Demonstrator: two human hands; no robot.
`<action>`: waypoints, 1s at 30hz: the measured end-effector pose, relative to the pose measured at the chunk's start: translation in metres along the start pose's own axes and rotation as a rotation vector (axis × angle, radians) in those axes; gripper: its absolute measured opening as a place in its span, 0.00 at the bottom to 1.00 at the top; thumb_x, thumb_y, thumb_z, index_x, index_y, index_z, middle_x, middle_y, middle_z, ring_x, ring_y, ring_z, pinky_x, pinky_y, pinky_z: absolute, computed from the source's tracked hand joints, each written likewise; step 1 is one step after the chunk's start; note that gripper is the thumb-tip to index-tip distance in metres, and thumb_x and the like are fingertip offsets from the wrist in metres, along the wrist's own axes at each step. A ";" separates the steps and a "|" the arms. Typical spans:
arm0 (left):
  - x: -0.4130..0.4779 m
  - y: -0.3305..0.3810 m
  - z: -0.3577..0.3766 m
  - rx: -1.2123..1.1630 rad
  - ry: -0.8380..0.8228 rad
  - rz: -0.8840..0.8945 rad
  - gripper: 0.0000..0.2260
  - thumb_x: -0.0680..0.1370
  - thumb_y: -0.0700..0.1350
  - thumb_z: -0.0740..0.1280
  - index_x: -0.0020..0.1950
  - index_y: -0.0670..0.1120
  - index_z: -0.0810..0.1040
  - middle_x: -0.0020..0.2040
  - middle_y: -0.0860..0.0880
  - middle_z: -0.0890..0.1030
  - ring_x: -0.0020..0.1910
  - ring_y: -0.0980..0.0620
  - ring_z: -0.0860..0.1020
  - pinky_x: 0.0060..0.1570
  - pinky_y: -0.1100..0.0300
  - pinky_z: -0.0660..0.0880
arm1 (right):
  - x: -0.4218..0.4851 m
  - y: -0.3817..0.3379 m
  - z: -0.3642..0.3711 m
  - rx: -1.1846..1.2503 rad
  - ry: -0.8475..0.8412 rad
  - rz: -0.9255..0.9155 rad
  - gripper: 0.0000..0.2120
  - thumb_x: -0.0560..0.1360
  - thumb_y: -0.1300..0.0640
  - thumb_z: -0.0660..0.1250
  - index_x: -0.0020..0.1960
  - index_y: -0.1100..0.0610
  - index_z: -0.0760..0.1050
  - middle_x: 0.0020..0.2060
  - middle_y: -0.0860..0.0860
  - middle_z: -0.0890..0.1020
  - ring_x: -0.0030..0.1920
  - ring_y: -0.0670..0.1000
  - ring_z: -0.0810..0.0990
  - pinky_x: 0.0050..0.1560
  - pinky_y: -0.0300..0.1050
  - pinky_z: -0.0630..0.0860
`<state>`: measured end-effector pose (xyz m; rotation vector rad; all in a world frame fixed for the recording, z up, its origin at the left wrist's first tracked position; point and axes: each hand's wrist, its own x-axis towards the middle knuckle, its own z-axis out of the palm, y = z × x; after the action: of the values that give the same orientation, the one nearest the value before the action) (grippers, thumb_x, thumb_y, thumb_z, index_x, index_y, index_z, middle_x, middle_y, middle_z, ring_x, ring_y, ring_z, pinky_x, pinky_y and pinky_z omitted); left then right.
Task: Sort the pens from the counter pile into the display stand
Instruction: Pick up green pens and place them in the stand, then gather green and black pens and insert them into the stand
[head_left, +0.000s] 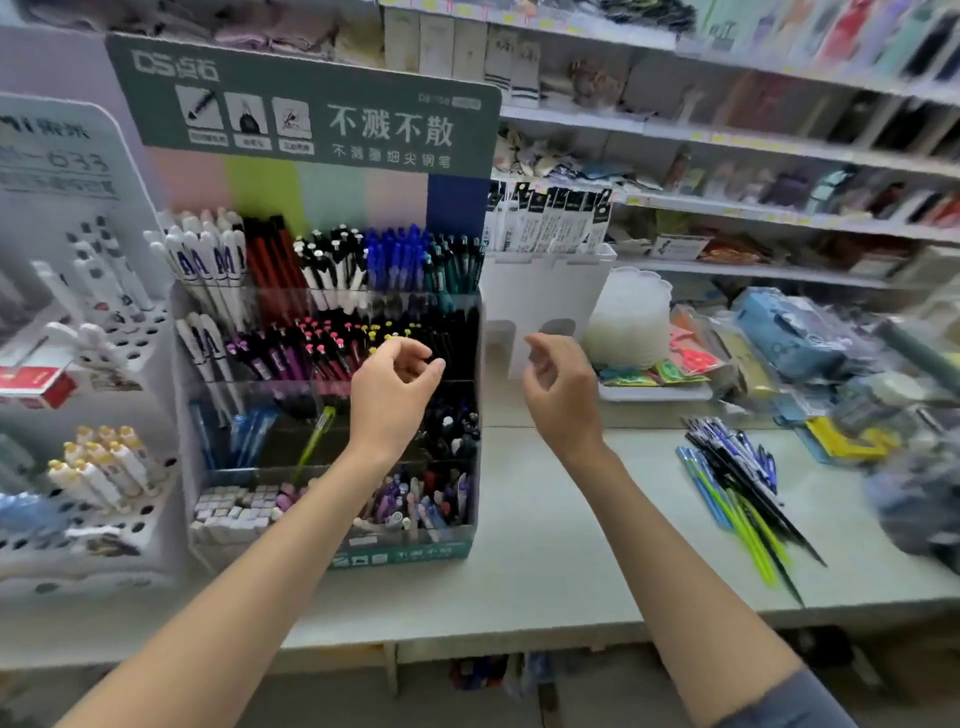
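Both hands, left hand and right hand, hover loosely curled and empty before the display stand, pens waiting on the worktop.

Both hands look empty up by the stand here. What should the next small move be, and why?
Probably the right hand should drop right to the pen pile and pick one up: both it and the left hand hold nothing, while unsorted pens lie on the counter beside the display stand.

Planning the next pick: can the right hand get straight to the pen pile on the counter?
Probably yes. The right hand is empty and raised left of the pen pile, with only bare counter between them.
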<state>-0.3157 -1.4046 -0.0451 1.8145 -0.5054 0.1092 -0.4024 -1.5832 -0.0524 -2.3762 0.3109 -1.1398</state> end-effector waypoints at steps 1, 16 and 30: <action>-0.002 0.003 0.007 0.000 -0.032 0.015 0.04 0.77 0.44 0.72 0.48 0.46 0.79 0.39 0.52 0.80 0.37 0.60 0.76 0.39 0.71 0.72 | -0.010 0.010 -0.010 -0.022 0.010 0.056 0.12 0.73 0.68 0.68 0.56 0.61 0.79 0.43 0.51 0.77 0.39 0.48 0.75 0.43 0.35 0.74; -0.106 0.058 0.265 0.105 -0.416 -0.084 0.06 0.76 0.45 0.71 0.51 0.45 0.80 0.43 0.50 0.81 0.44 0.50 0.79 0.48 0.55 0.78 | -0.138 0.227 -0.214 -0.259 -0.104 0.564 0.11 0.76 0.67 0.64 0.56 0.61 0.79 0.52 0.55 0.80 0.56 0.55 0.76 0.57 0.40 0.69; -0.180 0.019 0.464 0.198 -0.491 -0.559 0.28 0.78 0.52 0.69 0.74 0.41 0.68 0.70 0.42 0.72 0.68 0.44 0.72 0.65 0.52 0.70 | -0.160 0.392 -0.277 -0.189 -0.357 0.622 0.11 0.78 0.62 0.65 0.59 0.57 0.78 0.55 0.52 0.78 0.56 0.52 0.75 0.60 0.45 0.71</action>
<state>-0.5700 -1.7913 -0.2295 2.1175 -0.3116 -0.7034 -0.7169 -1.9455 -0.2124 -2.3200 0.9771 -0.4080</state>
